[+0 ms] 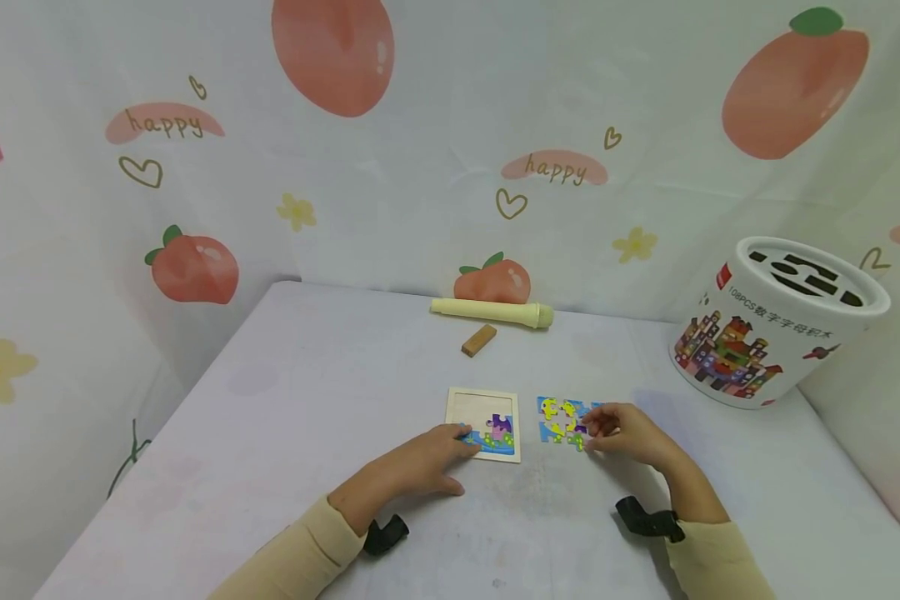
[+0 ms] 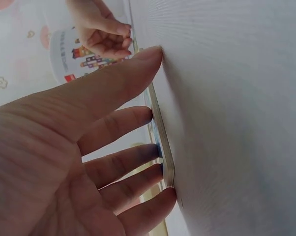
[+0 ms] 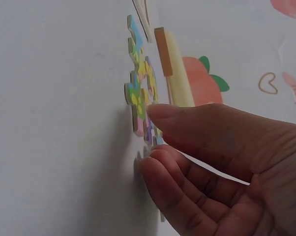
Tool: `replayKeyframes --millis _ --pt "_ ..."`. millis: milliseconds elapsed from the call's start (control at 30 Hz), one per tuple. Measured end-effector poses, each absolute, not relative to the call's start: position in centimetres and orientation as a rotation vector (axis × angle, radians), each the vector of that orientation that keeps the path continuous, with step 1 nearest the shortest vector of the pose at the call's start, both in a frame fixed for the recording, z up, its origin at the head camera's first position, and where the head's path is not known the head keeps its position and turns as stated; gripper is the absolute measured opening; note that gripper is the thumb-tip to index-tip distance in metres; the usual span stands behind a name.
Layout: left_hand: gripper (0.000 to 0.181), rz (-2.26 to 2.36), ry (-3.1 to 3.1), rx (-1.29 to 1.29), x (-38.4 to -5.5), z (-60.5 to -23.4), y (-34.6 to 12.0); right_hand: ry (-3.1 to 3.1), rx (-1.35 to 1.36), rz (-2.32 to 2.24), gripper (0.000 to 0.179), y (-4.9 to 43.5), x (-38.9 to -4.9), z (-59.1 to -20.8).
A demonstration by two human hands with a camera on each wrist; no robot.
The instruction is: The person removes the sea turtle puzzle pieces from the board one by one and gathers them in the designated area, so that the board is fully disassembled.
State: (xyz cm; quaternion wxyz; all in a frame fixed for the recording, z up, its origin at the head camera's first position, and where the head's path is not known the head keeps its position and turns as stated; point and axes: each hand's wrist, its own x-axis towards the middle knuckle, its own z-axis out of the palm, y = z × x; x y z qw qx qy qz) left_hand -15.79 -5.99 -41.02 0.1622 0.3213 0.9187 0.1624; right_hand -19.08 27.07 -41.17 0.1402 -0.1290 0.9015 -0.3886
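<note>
My left hand (image 1: 438, 454) rests on the left edge of a small wooden puzzle frame (image 1: 461, 402). In the left wrist view its fingertips touch the frame's rim (image 2: 160, 128), with the thumb apart from it. Blue, green and purple pieces (image 1: 499, 427) lie in the frame's lower right part. To the right lies a group of loose jigsaw pieces (image 1: 551, 433), yellow, blue and purple. My right hand (image 1: 630, 432) is over their right edge, fingers bent, thumb and fingertips apart. In the right wrist view the thumb tip (image 3: 160, 111) is beside the pieces (image 3: 135, 96); nothing shows in its grasp.
Behind the frame lie a small brown wooden block (image 1: 479, 340) and a pale yellow microphone-shaped stick (image 1: 491, 312). A large white bucket (image 1: 765, 333) with a slotted lid stands at the back right. A printed cloth (image 1: 420, 183) hangs behind the table.
</note>
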Motion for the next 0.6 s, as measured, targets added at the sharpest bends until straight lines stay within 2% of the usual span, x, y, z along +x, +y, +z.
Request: replayKeyframes --millis 167,433,600 --pt "0.058 0.475 2.640 0.909 -15.9 -40.9 -5.9 2.625 -0.440 -1.107 0.031 26.4 -19.5 -40.7" --pt "0.056 0.383 2.715 1.035 -16.0 -40.7 -5.6 2.627 -0.492 -1.082 0.031 23.8 -20.7 -40.4" --pt "0.057 0.410 2.659 0.989 -16.0 -40.4 -4.9 2.632 -0.522 -1.054 0.030 21.7 -21.4 -40.4"
